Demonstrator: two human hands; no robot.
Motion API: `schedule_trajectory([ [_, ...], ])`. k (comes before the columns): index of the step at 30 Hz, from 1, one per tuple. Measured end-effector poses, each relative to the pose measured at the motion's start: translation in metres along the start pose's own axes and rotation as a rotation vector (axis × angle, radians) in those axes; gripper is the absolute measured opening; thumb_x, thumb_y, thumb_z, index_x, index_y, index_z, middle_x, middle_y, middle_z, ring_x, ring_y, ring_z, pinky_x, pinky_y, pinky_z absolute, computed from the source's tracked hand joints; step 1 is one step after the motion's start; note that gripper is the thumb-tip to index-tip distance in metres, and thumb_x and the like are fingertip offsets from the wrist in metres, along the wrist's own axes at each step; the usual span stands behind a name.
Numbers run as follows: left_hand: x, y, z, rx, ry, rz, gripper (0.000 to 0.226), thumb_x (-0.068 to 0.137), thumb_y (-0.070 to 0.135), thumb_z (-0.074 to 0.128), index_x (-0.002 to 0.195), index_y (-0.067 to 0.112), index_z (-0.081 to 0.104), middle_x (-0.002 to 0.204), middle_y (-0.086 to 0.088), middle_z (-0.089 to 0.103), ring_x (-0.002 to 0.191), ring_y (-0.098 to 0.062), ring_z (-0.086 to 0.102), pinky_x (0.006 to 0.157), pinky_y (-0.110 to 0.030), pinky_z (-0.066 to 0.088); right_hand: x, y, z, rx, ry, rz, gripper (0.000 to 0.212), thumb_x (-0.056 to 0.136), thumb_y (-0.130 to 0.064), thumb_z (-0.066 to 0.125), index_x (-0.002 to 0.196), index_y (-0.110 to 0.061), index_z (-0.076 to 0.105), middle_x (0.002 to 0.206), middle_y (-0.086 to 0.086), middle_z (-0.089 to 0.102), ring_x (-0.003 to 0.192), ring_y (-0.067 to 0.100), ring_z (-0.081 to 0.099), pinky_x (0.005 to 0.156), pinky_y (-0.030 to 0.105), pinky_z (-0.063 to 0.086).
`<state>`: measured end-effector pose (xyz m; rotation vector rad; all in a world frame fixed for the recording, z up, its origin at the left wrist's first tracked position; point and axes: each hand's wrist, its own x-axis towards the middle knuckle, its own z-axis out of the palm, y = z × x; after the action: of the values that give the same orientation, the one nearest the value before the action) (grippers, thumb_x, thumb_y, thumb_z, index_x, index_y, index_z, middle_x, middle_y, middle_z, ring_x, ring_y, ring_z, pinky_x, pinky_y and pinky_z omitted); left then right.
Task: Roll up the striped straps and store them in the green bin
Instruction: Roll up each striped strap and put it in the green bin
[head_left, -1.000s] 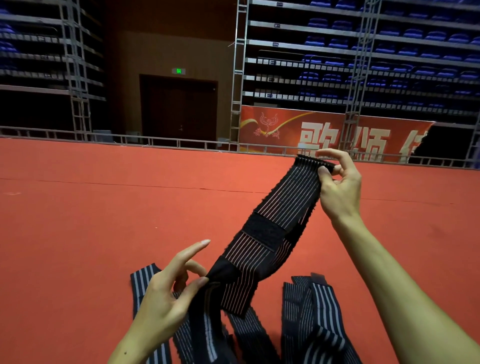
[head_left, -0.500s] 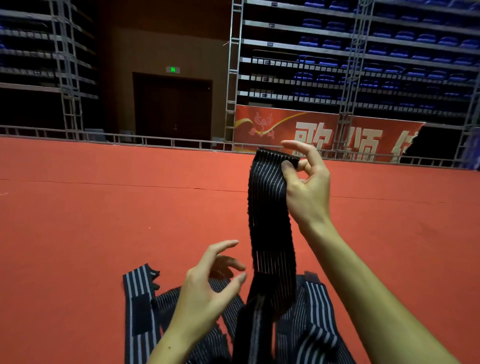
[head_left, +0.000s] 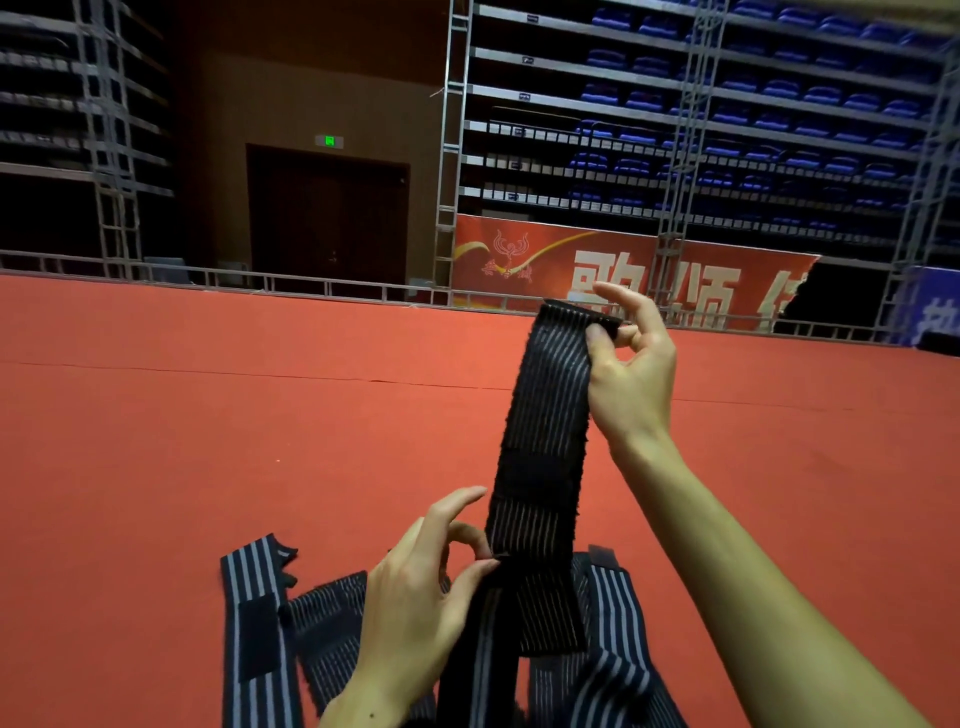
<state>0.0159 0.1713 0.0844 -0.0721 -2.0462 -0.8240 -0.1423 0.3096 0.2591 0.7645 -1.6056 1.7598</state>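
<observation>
Lying at the lower left of the frame on the red floor (head_left: 156, 467), a flat striped strap (head_left: 254, 623) with a dark fastening patch stretches toward the bottom edge, and just to its right more loose straps (head_left: 327, 639) overlap in a heap that runs under the person's arms. Right of that heap, in the lower middle, the left hand (head_left: 415, 603) pinches the lower part of the raised strap (head_left: 545, 441) between thumb and fingertips, its forefinger held out straight above the pinch. The raised strap climbs from there up and slightly right, hanging nearly upright, thin pale stripes running lengthwise and a plain dark patch across its middle. At its top edge, right of centre, the right hand (head_left: 628, 374) grips the end between thumb and curled fingers, forefinger lifted free. The strap sags and folds below the left hand, so it looks light, soft and floppy, probably elastic; it should not slip much, but it will not keep a shape unless held taut. A sensible hold for rolling is the short top end, pinched across its full width so that the edges stay aligned, with the other hand feeding the length under light tension. The dark patch looks like hook-and-loop, which may snag on neighbouring straps. More striped straps (head_left: 613, 670) lie at the lower right beneath the right forearm. The green bin is not in view.
</observation>
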Motion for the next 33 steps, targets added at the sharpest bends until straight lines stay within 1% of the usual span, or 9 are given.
schedule_trajectory([
  [2,-0.004,-0.008,-0.007,-0.003,0.007,-0.014,0.083,0.091,0.017,0.085,0.152,0.053,0.043,0.105,0.020,0.071,0.067,-0.017,0.062,0.065,-0.022,0.054,0.006,0.014,-0.008,-0.039,0.045,0.045,0.044,0.102,-0.001,0.058,0.131,-0.033,0.068,0.090,-0.004,0.063,0.067,0.016,0.058,0.059,0.040,0.053],
  [4,-0.006,-0.016,-0.016,0.018,0.009,-0.024,0.081,0.091,0.016,0.084,0.153,0.050,0.045,0.106,0.019,0.071,0.060,-0.017,0.056,0.063,-0.015,0.048,0.004,0.027,-0.011,-0.087,0.051,0.057,0.045,0.103,-0.001,0.058,0.134,-0.033,0.066,0.087,-0.004,0.061,0.061,0.014,0.053,0.058,0.041,0.051],
  [9,-0.008,-0.038,-0.040,0.055,-0.017,-0.059,0.078,0.096,0.017,0.078,0.155,0.053,0.042,0.106,0.014,0.069,0.055,-0.014,0.046,0.059,-0.015,0.039,0.000,0.048,-0.015,-0.134,0.076,0.112,0.044,0.103,-0.004,0.058,0.133,-0.036,0.065,0.092,-0.006,0.064,0.071,0.020,0.065,0.072,0.048,0.061],
  [13,-0.008,-0.049,-0.050,0.071,-0.061,-0.075,0.076,0.097,0.017,0.077,0.152,0.055,0.042,0.106,0.014,0.067,0.059,-0.010,0.042,0.061,-0.015,0.034,-0.001,0.056,-0.008,-0.141,0.063,0.086,0.044,0.104,-0.004,0.058,0.135,-0.034,0.065,0.094,-0.011,0.062,0.067,0.001,0.057,0.069,0.032,0.055],
  [16,-0.010,-0.059,-0.060,0.076,-0.053,-0.108,0.078,0.095,0.010,0.078,0.150,0.055,0.044,0.107,0.013,0.067,0.058,-0.008,0.040,0.058,-0.020,0.036,0.002,0.057,-0.008,-0.145,0.092,0.076,0.044,0.103,-0.003,0.058,0.136,-0.032,0.065,0.094,-0.013,0.062,0.069,-0.003,0.059,0.068,0.021,0.052],
  [22,-0.017,-0.074,-0.075,0.059,-0.043,-0.202,0.081,0.098,0.006,0.073,0.155,0.054,0.040,0.105,0.007,0.064,0.058,-0.009,0.038,0.057,-0.032,0.036,0.003,0.055,-0.012,-0.164,0.071,0.052,0.043,0.104,-0.001,0.058,0.138,-0.026,0.064,0.100,-0.014,0.063,0.076,-0.010,0.061,0.068,0.011,0.051],
  [26,-0.016,-0.083,-0.083,0.058,0.028,-0.284,0.075,0.099,0.003,0.071,0.153,0.048,0.045,0.099,0.008,0.062,0.058,-0.008,0.041,0.061,-0.034,0.039,0.007,0.051,-0.021,-0.191,0.093,0.024,0.042,0.104,-0.003,0.059,0.137,-0.027,0.064,0.110,-0.020,0.065,0.084,-0.011,0.061,0.076,0.016,0.054],
  [31,-0.015,-0.098,-0.077,0.085,0.052,-0.393,0.061,0.099,0.002,0.072,0.143,0.040,0.054,0.092,0.015,0.064,0.065,-0.011,0.057,0.064,-0.035,0.049,0.004,0.048,-0.027,-0.198,0.032,0.018,0.041,0.104,-0.005,0.060,0.139,-0.028,0.064,0.100,-0.002,0.066,0.069,-0.001,0.060,0.070,0.033,0.057],
  [33,-0.010,-0.098,-0.073,0.082,0.041,-0.426,0.061,0.097,0.006,0.077,0.144,0.038,0.054,0.093,0.013,0.068,0.074,-0.009,0.065,0.066,-0.025,0.051,-0.004,0.044,-0.025,-0.184,-0.033,0.001,0.041,0.105,-0.006,0.061,0.138,-0.031,0.064,0.099,0.009,0.067,0.070,0.006,0.064,0.070,0.036,0.060],
])
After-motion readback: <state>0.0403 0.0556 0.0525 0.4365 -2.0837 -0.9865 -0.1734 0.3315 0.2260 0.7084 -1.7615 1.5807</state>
